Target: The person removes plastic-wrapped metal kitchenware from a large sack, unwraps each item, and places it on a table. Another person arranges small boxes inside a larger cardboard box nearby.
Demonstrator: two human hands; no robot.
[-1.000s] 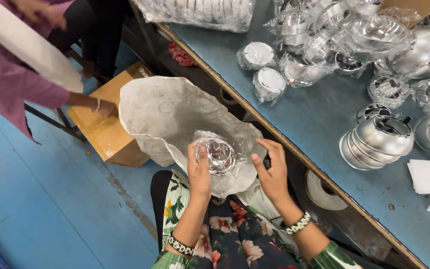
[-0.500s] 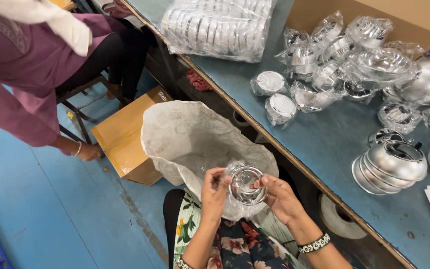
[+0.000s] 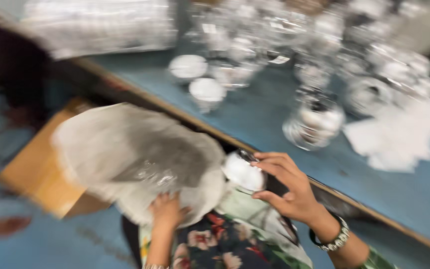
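Observation:
The view is blurred by motion. My right hand (image 3: 287, 187) grips a small shiny steel bowl (image 3: 244, 172) at the near edge of the blue table (image 3: 269, 112). My left hand (image 3: 167, 211) rests on the lower rim of a large white sack (image 3: 135, 159), next to crinkled clear plastic wrap (image 3: 150, 174) lying in the sack's mouth. The sack sits in front of my lap, below the table edge.
A stack of steel bowls (image 3: 314, 124) stands on the table, with white paper (image 3: 399, 134) to its right. Several plastic-wrapped bowls (image 3: 274, 45) fill the far side. A cardboard box (image 3: 41, 169) lies on the floor at left.
The plastic wrap has come off the bowl and lies in the sack. My right hand carries the bare bowl right toward the table; my left hand dropped to the sack. The camera swung right.

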